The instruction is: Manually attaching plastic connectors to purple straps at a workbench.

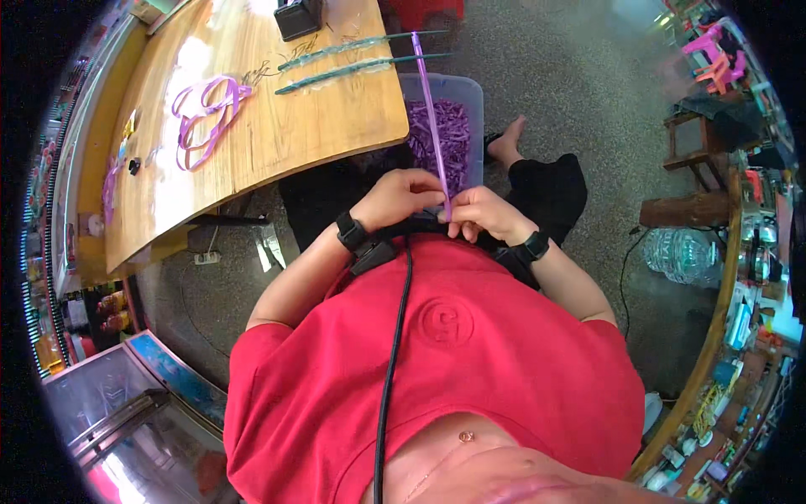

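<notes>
A purple ribbon (431, 113) is stretched from the ends of two dark green strips down to my lap. The far strip (336, 51) and the near strip (336, 74) lie on the table with their right ends past its edge. Close to my body, my left hand (399, 199) is closed, its fingertips pinching at the ribbon. My right hand (489, 214) is closed too, gripping the ribbon's lower end between thumb and fingers. The exact fingertip contact is partly hidden. Under the ribbon stands a clear plastic bin (477, 97) holding many purple ribbon pieces (453, 126).
The wooden table (319, 126) fills the upper left. Loose purple ribbon (222, 105) and a black holder (298, 18) rest on it. A clear bottle (678, 252) and a wooden stool (690, 141) are to the right. Shelves with goods line the right rim.
</notes>
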`<state>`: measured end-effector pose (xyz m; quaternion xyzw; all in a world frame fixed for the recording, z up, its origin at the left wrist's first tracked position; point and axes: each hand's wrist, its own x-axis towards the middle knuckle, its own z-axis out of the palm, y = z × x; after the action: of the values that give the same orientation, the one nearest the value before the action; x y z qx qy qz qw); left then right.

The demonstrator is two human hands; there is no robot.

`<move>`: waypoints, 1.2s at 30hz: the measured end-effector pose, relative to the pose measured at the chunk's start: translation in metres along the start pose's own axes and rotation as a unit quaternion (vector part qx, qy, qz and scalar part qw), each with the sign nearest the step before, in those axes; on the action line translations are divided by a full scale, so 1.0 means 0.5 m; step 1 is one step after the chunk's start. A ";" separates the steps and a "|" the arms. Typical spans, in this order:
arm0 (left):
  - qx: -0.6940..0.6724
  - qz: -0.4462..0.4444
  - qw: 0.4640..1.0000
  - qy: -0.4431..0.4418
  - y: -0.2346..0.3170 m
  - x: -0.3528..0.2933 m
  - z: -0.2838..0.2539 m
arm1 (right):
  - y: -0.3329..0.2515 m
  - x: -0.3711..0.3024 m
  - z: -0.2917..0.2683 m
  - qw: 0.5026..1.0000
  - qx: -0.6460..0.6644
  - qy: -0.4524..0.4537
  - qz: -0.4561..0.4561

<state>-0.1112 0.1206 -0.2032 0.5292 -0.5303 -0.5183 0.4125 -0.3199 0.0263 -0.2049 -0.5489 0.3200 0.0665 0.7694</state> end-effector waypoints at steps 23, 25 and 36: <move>0.074 -0.065 0.995 0.023 0.044 0.007 0.003 | -0.104 0.043 -0.005 0.944 -0.090 0.175 -0.266; 0.058 -0.035 0.997 0.034 0.039 0.006 0.004 | -0.157 0.055 0.013 0.912 -0.172 0.233 -0.291; 0.000 -0.070 0.998 0.005 0.045 0.016 0.001 | -0.284 0.194 -0.037 0.901 0.028 0.201 -0.383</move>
<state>-0.1153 0.1108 -0.1820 0.5675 -0.4901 -0.5431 0.3780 -0.1871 -0.0697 -0.1493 -0.6090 0.2346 -0.3545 0.6697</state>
